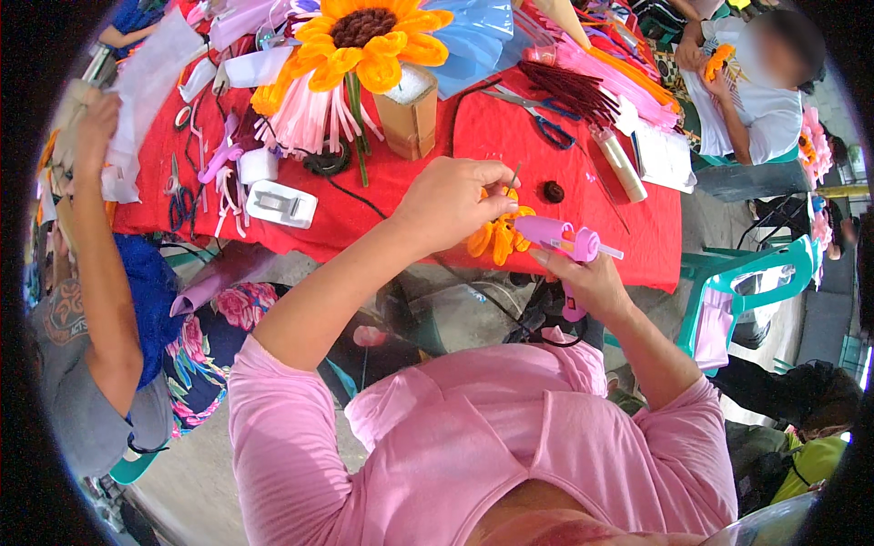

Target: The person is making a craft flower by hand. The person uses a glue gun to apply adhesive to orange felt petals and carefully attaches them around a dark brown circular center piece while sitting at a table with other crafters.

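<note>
My left hand (455, 202) pinches an orange pipe-cleaner flower (503, 238) by its short stem, fingers closed over the table's near edge. In my right hand (590, 280) is a pink glue gun (569, 238), its nozzle pointing left at the flower; a clear glue stick pokes from its back end. Whether the nozzle touches the flower I cannot tell. A small dark brown coil (552, 191) lies on the red cloth just beyond the gun. Farther back, a large orange sunflower (364, 41) with a brown centre stands by a cardboard box (407, 114).
Blue-handled scissors (549, 127) and dark red pipe cleaners (574, 89) lie on the red tablecloth (651, 246). A white tape dispenser (281, 204) sits at left. One person (100, 273) works at my left, another (751, 91) sits at far right. A green chair (756, 282) stands right.
</note>
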{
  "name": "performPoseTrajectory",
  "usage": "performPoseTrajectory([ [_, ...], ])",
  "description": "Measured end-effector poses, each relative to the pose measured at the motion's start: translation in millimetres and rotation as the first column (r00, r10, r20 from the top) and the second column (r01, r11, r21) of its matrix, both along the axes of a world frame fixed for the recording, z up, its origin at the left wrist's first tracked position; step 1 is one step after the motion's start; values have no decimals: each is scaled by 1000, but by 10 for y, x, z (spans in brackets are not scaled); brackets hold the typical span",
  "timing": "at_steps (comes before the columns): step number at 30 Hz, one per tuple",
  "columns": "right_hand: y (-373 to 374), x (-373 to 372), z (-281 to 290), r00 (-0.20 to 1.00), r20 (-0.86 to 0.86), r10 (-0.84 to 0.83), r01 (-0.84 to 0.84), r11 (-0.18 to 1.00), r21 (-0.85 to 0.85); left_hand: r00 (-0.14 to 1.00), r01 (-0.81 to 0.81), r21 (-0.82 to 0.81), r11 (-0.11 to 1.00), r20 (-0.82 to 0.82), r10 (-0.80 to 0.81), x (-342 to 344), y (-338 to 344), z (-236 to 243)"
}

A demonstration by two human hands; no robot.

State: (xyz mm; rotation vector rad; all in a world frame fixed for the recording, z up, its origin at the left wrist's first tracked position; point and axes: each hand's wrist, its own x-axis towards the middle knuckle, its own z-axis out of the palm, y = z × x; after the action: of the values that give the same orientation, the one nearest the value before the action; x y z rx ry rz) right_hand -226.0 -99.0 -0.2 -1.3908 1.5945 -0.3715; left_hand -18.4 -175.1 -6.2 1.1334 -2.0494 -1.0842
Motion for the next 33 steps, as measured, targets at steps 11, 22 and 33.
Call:
performPoseTrajectory([
  [11, 46, 28, -65, 997, 59, -39, 38, 999, 17, 992, 31, 6, 1000, -126, -30, -53, -53, -69],
  [22, 3, 56, -190, 976, -181, 122, -160, 964, -213, 997, 49, -5, 999, -67, -49, -101, -51, -35],
  [33, -40, 166, -122, 973, -205, 106, -142, 975, -170, 997, 56, -30, 998, -58, -58, -85, -62, -51],
])
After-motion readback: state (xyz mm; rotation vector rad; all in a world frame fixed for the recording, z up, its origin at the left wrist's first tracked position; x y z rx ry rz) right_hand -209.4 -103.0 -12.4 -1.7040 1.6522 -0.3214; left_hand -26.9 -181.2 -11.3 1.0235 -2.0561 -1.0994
